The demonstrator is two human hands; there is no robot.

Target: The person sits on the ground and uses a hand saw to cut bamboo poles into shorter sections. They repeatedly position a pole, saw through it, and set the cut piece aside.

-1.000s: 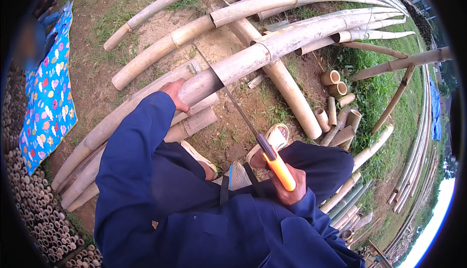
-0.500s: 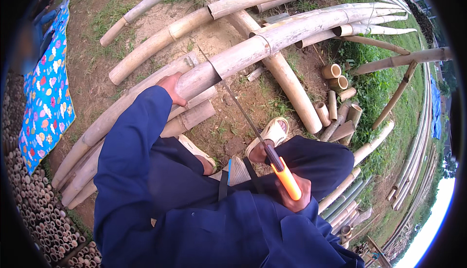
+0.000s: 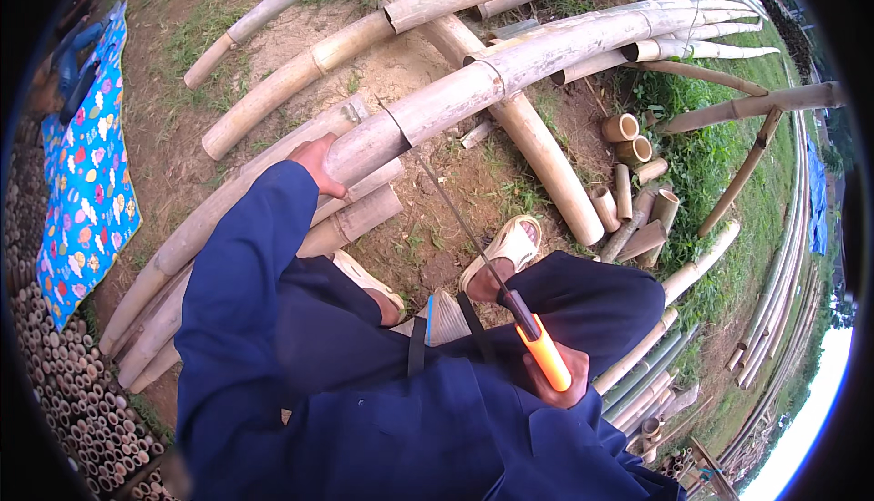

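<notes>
A thick pale bamboo pole (image 3: 546,57) slants across the view, its near end toward my left side. My left hand (image 3: 318,166) is wrapped over that near end, the thumb on its lower side. My right hand (image 3: 562,377) grips the orange handle of a handsaw (image 3: 473,244). The thin blade runs up to a dark cut across the pole, just beyond my left hand, and its tip shows on the far side. The end section (image 3: 369,148) is still in line with the rest of the pole.
A bamboo crosspiece (image 3: 542,160) lies under the poles. Short cut bamboo pieces (image 3: 633,150) stand at right. More poles (image 3: 173,251) lie at left, beside a patterned blue cloth (image 3: 89,192) and stacked bamboo pieces (image 3: 77,392). My sandalled feet (image 3: 510,251) are below the pole.
My right hand has drawn the saw slightly back, down and to the right, so less of the blade tip shows past the pole. My left hand keeps its hold.
</notes>
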